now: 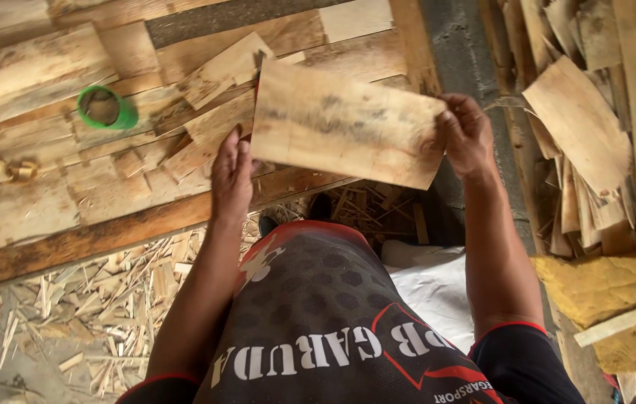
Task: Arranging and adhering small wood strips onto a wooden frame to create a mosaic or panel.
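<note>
Veneer sheet (344, 123) between my two hands, held up in the air above the wooden bench: a thin, pale, roughly rectangular piece with grey staining across its middle. Its long axis runs from my left hand to my right, dipping a little toward the right end, and its broad face is turned up toward me.

My left hand (232, 176) is at the sheet's lower left corner. The fingers are stretched nearly straight, close together, and lie against the edge there; I cannot tell whether the thumb is pinching from underneath. My right hand (466, 135) is curled shut on the sheet's right end, fingers folded over the edge with the knuckles toward me. The two hands are well apart, the whole length of the sheet between them.

Just beyond my left hand, loose veneer scraps (213, 105) lie overlapped on the bench planks (26, 202). Farther out past that hand stands a green roll of tape (107, 108), and farther still a small tan scrap (17, 169). Below my left forearm the floor is covered in wood splinters (101, 299). Out past my right hand is a heap of veneer offcuts (595, 127), with a yellow sponge-like block (602, 295) nearer to me beside my right forearm.
</note>
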